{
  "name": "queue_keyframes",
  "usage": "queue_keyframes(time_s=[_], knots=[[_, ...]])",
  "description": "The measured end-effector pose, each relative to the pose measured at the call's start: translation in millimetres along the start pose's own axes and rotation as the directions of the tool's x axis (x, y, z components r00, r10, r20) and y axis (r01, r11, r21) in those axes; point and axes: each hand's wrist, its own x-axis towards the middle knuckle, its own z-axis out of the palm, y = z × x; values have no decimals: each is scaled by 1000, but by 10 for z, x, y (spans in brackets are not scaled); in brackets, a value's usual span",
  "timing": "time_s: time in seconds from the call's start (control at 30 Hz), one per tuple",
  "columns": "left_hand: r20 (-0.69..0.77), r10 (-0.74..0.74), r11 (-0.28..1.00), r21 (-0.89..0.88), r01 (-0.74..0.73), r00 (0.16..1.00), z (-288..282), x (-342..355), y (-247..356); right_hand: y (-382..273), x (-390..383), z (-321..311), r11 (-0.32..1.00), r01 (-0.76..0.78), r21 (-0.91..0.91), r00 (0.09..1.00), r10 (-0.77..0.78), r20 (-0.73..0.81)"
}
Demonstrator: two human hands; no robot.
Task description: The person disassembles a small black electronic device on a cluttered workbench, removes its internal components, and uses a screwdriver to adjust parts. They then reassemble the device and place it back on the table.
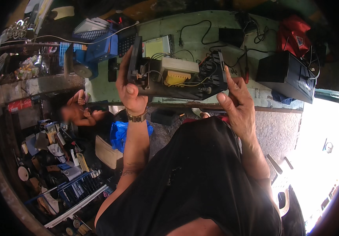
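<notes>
Between my two hands is an open electrical unit (177, 92) with a black chassis, at the near edge of the green workbench (240, 94). Inside it sits a transformer (179, 70) with a pale core and yellow winding, with loose wires around it. My left hand (133, 98) grips the unit's upright black left panel, fingers behind it and thumb toward me. On the other side, my right hand (238, 106) has its fingers against the right end panel (218, 67), its thumb held apart. The fingertips are partly hidden behind the panels.
On the bench's right stand a black box-shaped case (285, 74) and a red bag (294, 33). A black cable (201, 29) and a red-handled tool (247, 72) lie behind the unit. Blue bins (100, 45) are at the left. A person (77, 112) sits low at left near cluttered parts.
</notes>
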Motion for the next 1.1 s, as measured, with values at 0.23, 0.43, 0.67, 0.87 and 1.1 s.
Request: queue_keyframes(time_s=[0.23, 0.43, 0.67, 0.87, 1.1], knots=[[-43, 0, 1000, 11, 0, 999, 10, -2, -5, 40, 45, 27, 995, 83, 47, 996, -81, -45], [-73, 24, 998, 53, -21, 997, 12, -6, -32, 15, 49, -12, 998, 62, 24, 998, -62, -12], [31, 74, 997, -30, -73, 997, -40, 77, -120, -103, 10, -47, 994, 109, -2, 994, -109, 2], [-28, -20, 974, -226, 13, 999, -22, 88, -199, -186, 14, -47, 973, 223, -62, 975, -223, 4], [-93, -97, 961, -269, 69, 991, 42, 88, -221, -259, 31, -39, 971, 236, -46, 972, -236, 15]])
